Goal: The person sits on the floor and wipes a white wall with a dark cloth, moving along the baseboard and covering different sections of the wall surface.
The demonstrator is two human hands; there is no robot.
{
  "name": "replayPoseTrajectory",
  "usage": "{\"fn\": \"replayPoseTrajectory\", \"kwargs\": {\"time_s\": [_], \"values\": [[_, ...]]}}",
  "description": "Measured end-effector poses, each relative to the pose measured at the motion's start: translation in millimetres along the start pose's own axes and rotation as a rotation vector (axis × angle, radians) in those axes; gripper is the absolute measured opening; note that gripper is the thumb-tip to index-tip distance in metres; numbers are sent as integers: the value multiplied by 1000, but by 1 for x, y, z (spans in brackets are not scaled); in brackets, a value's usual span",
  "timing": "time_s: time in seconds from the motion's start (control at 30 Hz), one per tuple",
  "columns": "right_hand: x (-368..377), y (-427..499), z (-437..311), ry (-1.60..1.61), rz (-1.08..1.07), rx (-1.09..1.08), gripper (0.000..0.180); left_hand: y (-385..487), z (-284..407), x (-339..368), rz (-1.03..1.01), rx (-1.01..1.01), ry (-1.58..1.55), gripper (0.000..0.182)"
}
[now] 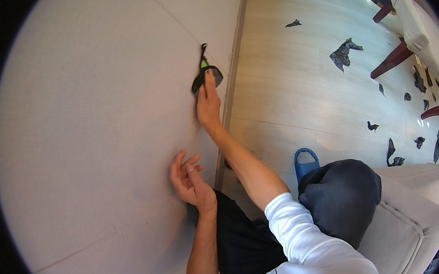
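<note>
My right hand (pixel 208 107) reaches up along a pale wall (pixel 109 109). It grips a dark hand-held object (pixel 216 77) with a bright green part and a thin black end pointing upward. The object lies against or very close to the wall; which one, and its exact kind, cannot be made out because it is blurred. Lower down, my left hand (pixel 192 183) is near the wall, palm turned up and fingers loosely curled and apart. Nothing shows in it.
A narrow brownish strip (pixel 227 110) runs along the wall's edge at the light plank floor (pixel 276 99). Torn black plastic scraps (pixel 344 56) lie scattered there. A blue slipper (pixel 306 163) is by my knee. Upholstered seats, one with dark red legs (pixel 393 60), stand to the right.
</note>
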State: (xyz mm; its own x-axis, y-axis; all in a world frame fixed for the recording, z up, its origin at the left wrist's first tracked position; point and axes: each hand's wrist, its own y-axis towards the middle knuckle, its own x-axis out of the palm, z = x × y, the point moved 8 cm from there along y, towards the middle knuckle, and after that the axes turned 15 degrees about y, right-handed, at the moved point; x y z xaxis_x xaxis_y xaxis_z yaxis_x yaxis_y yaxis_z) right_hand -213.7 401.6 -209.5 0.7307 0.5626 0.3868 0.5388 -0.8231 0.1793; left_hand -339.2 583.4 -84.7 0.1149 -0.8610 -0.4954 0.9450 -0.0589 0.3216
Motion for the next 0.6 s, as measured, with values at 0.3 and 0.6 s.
{"fn": "replayPoseTrajectory", "kwargs": {"time_s": [0.3, 0.6], "values": [[5, -51, -58, -44, -89, 120, 53, -20, -17, -19, -54, 22, -7, 36], [8, -63, -65, -97, -187, 128, 52, -18, -23, -15, -54, -30, 12, 35]]}}
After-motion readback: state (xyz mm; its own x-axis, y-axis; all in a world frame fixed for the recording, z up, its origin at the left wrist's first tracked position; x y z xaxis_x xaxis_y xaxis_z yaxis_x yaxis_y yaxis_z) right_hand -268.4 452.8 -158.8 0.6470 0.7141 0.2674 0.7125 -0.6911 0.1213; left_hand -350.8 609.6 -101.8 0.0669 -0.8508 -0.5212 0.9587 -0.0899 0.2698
